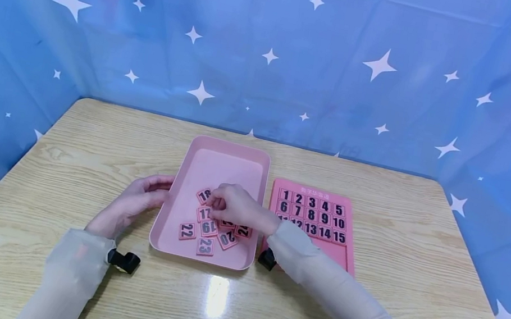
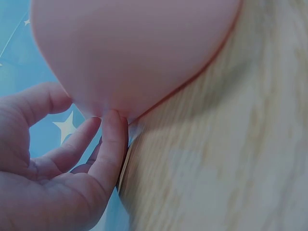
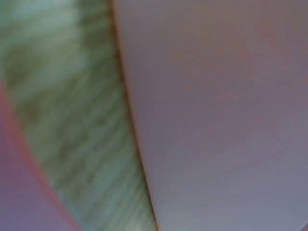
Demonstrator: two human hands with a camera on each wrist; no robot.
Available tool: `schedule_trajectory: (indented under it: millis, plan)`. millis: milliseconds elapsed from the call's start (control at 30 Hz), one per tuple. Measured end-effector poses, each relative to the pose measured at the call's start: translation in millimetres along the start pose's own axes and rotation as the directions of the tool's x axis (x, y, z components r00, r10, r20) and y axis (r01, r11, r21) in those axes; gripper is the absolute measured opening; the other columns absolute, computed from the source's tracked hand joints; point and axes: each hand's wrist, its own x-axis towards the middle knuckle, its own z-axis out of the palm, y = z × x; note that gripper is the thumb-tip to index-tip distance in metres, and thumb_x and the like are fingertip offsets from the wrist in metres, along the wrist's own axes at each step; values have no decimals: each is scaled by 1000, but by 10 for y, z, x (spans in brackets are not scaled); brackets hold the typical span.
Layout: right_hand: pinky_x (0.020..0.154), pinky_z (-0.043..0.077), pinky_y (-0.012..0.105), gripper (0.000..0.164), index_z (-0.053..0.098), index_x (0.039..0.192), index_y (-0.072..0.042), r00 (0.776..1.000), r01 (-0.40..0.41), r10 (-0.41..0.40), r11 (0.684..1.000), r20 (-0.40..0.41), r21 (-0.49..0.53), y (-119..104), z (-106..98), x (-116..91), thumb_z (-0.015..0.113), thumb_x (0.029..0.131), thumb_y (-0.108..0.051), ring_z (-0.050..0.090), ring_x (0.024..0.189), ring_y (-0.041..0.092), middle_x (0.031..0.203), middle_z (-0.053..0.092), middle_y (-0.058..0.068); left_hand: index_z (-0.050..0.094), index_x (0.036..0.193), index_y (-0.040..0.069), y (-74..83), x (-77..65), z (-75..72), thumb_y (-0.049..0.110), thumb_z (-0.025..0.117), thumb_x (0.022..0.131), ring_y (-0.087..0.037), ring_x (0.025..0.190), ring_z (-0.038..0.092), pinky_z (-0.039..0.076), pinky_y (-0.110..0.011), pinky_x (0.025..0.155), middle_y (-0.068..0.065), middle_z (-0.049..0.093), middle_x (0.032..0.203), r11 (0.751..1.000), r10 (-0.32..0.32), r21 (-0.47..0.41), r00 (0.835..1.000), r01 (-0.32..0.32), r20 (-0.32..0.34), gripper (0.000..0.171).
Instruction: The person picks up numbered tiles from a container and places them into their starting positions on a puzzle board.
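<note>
A pink tray (image 1: pixel 229 162) stands on the table, with several number tiles lying loose in its nearer half. My left hand (image 1: pixel 137 200) is at the tray's left side; up close in the left wrist view, its fingertips (image 2: pixel 114 122) touch the outer wall (image 2: pixel 139 57). Over the tiles, my right hand (image 1: pixel 240 208) has thumb and fingers bent together beside the 18 tile (image 1: pixel 203 195) and the 17 tile (image 1: pixel 205 213). I cannot tell whether a tile is between those fingertips. Only the tray's outside (image 3: pixel 216 120) fills most of the right wrist view, without the hand.
To the tray's right lies a pink number board (image 1: pixel 314 190), its upper rows filled with tiles 1 to 15, partly covered by my right sleeve (image 1: pixel 314 261). Loose tiles include the 22 tile (image 1: pixel 187 231) and the 23 tile (image 1: pixel 206 246). A blue star-patterned cloth (image 1: pixel 267 93) hangs behind the table.
</note>
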Motion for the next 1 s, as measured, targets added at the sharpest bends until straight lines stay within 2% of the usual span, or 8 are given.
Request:
schedule_trajectory:
  millis: [133, 467, 767, 1000]
  plan:
    - [68, 47, 17, 16, 69, 98, -7, 1000, 2, -1, 1000, 16, -10, 7, -10, 22, 71, 82, -10, 55, 76, 10, 85, 61, 1, 34, 136, -14, -7, 2, -4, -1, 55, 88, -8, 100, 55, 46, -17, 84, -33, 42, 133, 1000, -1, -10, 1000, 1, -3, 54]
    - [66, 46, 15, 16, 69, 92, -4, 997, 63, -62, 998, 54, -19, 32, -39, 68, 75, 77, -8, 54, 74, 9, 82, 59, 2, 35, 137, -12, -2, 3, -10, 2, 56, 89, -10, 101, 55, 46, -17, 84, -31, 44, 132, 1000, -9, 4, 1000, 9, -4, 54]
    - [69, 46, 17, 14, 68, 93, -7, 997, 18, -14, 999, 77, -51, -7, -65, 72, 73, 80, -10, 54, 76, 9, 85, 61, 1, 35, 136, -13, -16, 8, -9, 1, 55, 88, -7, 100, 54, 46, -17, 84, -32, 42, 133, 1000, 1, 3, 1000, -1, -7, 53]
    - [67, 46, 16, 17, 68, 90, -5, 996, 49, -45, 998, 80, -47, -1, -71, 78, 77, 76, -9, 56, 75, 11, 82, 61, 3, 36, 134, -15, -41, 18, -6, -3, 54, 87, -4, 97, 55, 46, -17, 83, -34, 42, 132, 1000, 19, -1, 1000, -19, -18, 52]
